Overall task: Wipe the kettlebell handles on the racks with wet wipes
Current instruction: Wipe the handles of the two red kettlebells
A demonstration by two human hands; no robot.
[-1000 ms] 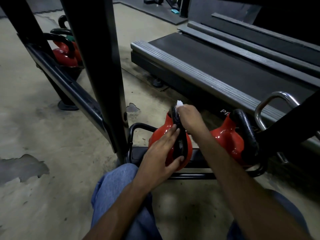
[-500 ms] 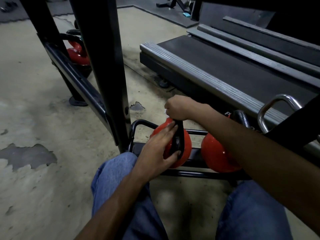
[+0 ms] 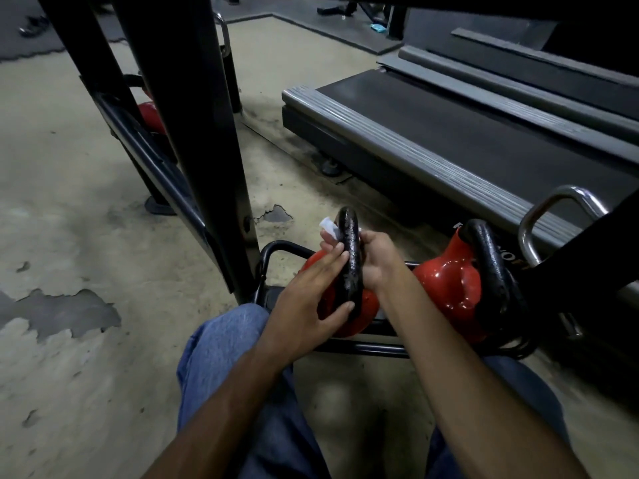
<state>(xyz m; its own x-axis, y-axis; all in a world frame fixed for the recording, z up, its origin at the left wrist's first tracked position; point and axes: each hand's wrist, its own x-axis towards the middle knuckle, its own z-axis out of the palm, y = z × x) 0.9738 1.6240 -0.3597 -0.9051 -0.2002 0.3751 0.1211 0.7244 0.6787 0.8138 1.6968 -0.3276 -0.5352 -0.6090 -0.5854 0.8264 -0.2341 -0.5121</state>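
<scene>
View looking down from a person's head in a dim gym. The floor is worn beige concrete (image 3: 69, 209) with dark grey patches where the coating has peeled, and black matting lies further back.

A low black metal rack (image 3: 363, 348) sits on the floor just ahead of the person's knees in blue jeans (image 3: 221, 357). On it stands a round red kettlebell (image 3: 361, 316) with a black iron loop handle (image 3: 350, 261) that shines wet.

The left hand (image 3: 304, 305) lies flat against the near side of this kettlebell, fingers straight, with the fingertips and thumb touching the handle. The right hand (image 3: 375, 261) is curled round the upper part of the handle from the right and presses a small white wet wipe (image 3: 328, 227) against it. A corner of the wipe pokes out on the far left of the loop.

Just to the right on the same rack rests a second red kettlebell with a black handle (image 3: 449, 288). A curved chrome bar (image 3: 553, 210) rises behind it.

Thick black rack posts (image 3: 193, 133) slant across the left of the view. Another red weight (image 3: 150, 115) is partly hidden behind them on a lower rail. A black treadmill deck with ribbed grey side rails (image 3: 449, 143) fills the upper right.
</scene>
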